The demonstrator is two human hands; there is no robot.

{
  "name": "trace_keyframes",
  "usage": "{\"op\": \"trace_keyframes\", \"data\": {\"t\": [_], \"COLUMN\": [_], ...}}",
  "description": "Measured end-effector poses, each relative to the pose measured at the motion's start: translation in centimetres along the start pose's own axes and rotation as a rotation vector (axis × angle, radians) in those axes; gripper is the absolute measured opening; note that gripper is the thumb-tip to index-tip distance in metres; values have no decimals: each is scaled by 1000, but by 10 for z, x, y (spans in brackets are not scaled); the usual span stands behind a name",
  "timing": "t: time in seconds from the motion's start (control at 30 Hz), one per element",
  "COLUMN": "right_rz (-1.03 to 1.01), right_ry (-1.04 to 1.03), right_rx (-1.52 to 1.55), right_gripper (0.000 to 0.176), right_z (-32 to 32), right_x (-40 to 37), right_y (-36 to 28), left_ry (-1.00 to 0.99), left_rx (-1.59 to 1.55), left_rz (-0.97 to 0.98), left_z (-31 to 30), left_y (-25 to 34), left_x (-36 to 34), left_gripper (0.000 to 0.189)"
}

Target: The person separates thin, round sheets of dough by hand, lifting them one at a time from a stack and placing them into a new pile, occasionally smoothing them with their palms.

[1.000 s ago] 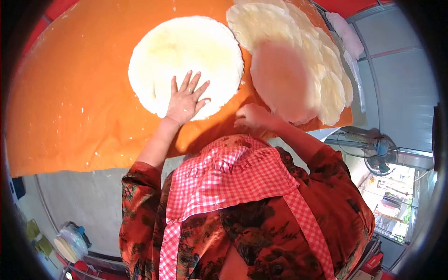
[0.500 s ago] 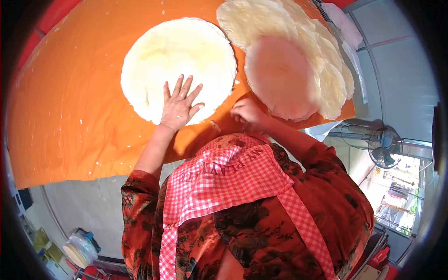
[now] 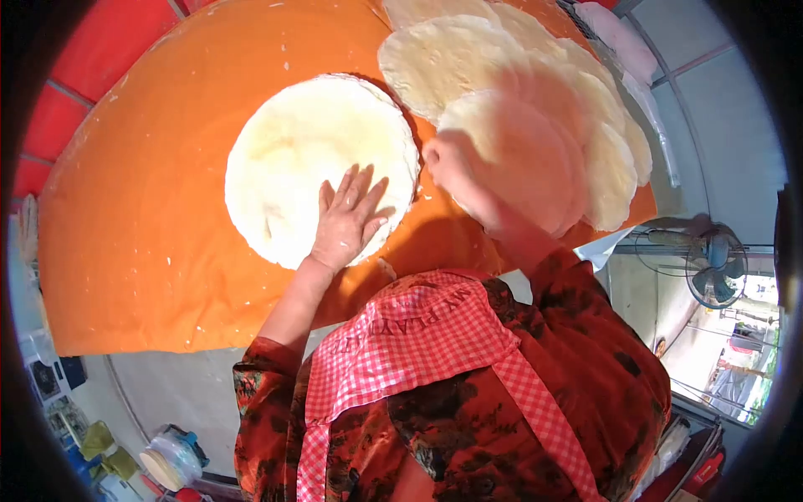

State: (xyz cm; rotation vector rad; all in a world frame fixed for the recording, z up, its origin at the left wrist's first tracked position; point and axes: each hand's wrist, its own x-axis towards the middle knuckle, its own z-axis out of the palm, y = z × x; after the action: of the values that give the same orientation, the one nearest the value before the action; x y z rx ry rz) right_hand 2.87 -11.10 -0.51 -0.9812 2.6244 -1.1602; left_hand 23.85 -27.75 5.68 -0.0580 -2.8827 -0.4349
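Note:
A thick, round stack of pale flat dough sheets lies on the orange cloth. My left hand rests flat on its near right part, fingers spread. Just beyond the stack's right edge is my right hand, curled with the fingertips drawn together. Whether anything is pinched in those fingers cannot be made out. To the right, several thin round sheets overlap one another, and my right forearm passes over the nearest sheet, which is partly in reddish shade.
The orange cloth covers the table and carries small white crumbs. A fan stands beyond the table at the right. A clear bag with pale contents sits low at the left, and a pinkish bundle is at the upper right.
My right hand has moved forward along the stack's right edge, from its near side. My left hand has slid slightly right on the stack. The whole view has shifted a little.

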Motion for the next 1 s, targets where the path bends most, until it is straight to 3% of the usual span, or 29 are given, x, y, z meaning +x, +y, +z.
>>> {"op": "trace_keyframes", "data": {"t": [0.07,0.13,0.23,0.3,0.4,0.47,0.53,0.6,0.8,0.9,1.0], "right_rz": [92,-313,-332,10,336,211,358,537,533,309,-155], "right_ry": [21,299,64,-231,-167,-46,-410,-764,-815,-753,-595], "right_rx": [402,-147,-176,443,802,472,331,461,646,572,-168], "right_gripper": [9,10,16,16,18,28,35,37,33,24,15], "right_z": [4,6,36,39,3,-4,-8,-18,-4,6,-12], "right_x": [36,69,106,125,97,61,4,-32,-53,-62,-87], "right_y": [-6,-12,15,48,35,15,7,-10,-24,-6,5], "left_ry": [59,70,60,55,-68,-73,-86,-87,-92,-82,-59], "left_rx": [19,90,176,227,308,300,294,302,304,298,269], "left_rz": [23,-2,-15,5,-20,-25,-29,-29,-37,-35,-38], "left_z": [0,11,26,31,56,56,56,56,55,56,60], "left_y": [-10,-22,-37,-38,-51,-52,-52,-52,-50,-51,-54], "left_x": [19,43,75,92,99,101,98,99,99,99,97], "left_gripper": [58,58,59,61,60,61,61,61,60,60,60]}}
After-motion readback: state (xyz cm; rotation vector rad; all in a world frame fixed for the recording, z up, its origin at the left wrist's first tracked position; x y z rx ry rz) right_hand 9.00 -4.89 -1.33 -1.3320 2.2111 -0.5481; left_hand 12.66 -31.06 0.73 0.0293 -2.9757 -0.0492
